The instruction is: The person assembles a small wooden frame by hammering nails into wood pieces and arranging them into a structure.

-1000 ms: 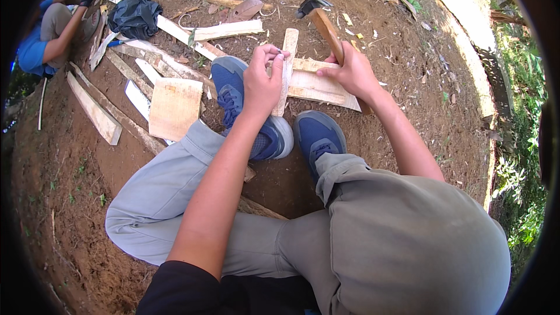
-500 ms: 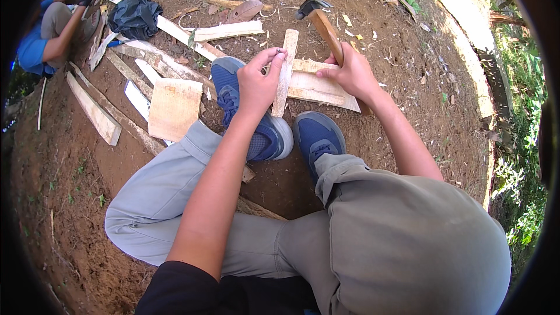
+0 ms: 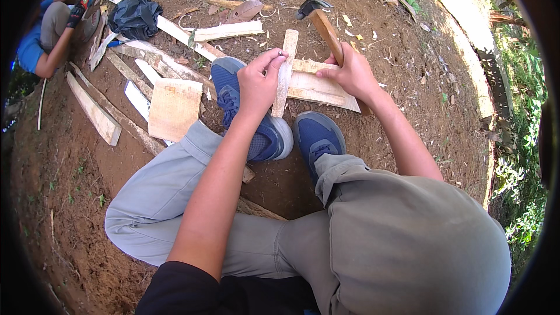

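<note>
I sit on bare earth with my knees bent and blue shoes (image 3: 315,134) in front of me. My left hand (image 3: 259,81) grips a narrow upright strip of pale wood (image 3: 286,70), holding it near its middle. My right hand (image 3: 353,73) is closed around the wooden handle of a hammer (image 3: 326,32), whose dark metal head (image 3: 309,7) points up and away from me. Under both hands lies a flat pale board (image 3: 326,84) on the ground.
A square wooden piece (image 3: 174,108) and several long offcuts (image 3: 93,108) lie to my left. A dark bag (image 3: 135,16) sits further back. Another person (image 3: 49,32) crouches at the far left. Grass borders the right side (image 3: 513,157).
The hammer handle has tilted slightly and my right hand has shifted a little; my left hand keeps hold of the wood strip in nearly the same place.
</note>
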Demonstrator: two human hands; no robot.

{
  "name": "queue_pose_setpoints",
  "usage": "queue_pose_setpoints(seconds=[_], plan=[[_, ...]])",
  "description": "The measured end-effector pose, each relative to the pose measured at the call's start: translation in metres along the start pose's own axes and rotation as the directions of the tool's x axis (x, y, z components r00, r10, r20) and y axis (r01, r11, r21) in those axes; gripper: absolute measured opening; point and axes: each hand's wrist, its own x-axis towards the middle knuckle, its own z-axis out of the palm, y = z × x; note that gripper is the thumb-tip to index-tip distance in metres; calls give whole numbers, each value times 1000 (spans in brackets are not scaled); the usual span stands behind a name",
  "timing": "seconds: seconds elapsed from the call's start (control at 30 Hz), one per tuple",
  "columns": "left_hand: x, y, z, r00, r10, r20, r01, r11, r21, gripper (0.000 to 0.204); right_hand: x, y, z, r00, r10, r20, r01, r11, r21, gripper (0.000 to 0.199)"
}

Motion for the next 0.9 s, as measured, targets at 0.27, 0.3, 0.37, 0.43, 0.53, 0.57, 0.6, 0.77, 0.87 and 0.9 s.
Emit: queue_pose_setpoints(seconds=[0.27, 0.3, 0.37, 0.43, 0.53, 0.57, 0.6, 0.77, 0.87, 0.9], plan=[[-1, 0, 0, 1000, 2, 13, -2, 1000, -26, 18, 0, 2, 0, 1000, 2, 3, -2, 1000, 5, 52], [-1, 0, 0, 1000, 1, 17, -1, 1000, -23, 18, 0, 1, 0, 1000, 4, 5, -4, 1000, 2, 52], [0, -1, 0, 1000, 0, 22, 0, 1000, -21, 18, 0, 1, -1, 1000, 5, 7, -5, 1000, -2, 52], [0, -1, 0, 1000, 0, 24, 0, 1000, -22, 18, 0, 0, -1, 1000, 4, 6, -4, 1000, -6, 53], [1, -3, 0, 1000, 8, 21, -7, 1000, -25, 18, 0, 1, -2, 1000, 12, 22, -13, 999, 47, 51], [1, -3, 0, 1000, 7, 20, -7, 1000, -24, 18, 0, 0, -4, 999, 31, 25, -32, 998, 53, 49], [0, -3, 1, 1000, 7, 19, -6, 1000, -23, 18, -1, -1, -8, 998, 50, 28, -51, 997, 59, 47], [0, -2, 0, 1000, -3, 20, 3, 1000, -13, 18, -12, 1, -20, 999, 31, -40, -26, 993, 118, 41], [0, -4, 0, 1000, -3, 17, 3, 1000, -26, 18, -20, 3, -24, 994, -9, -109, 26, 988, 151, 43], [0, -4, 0, 1000, -5, 22, 5, 1000, -22, 18, -22, 2, -26, 992, -9, -126, 29, 987, 158, 44]])
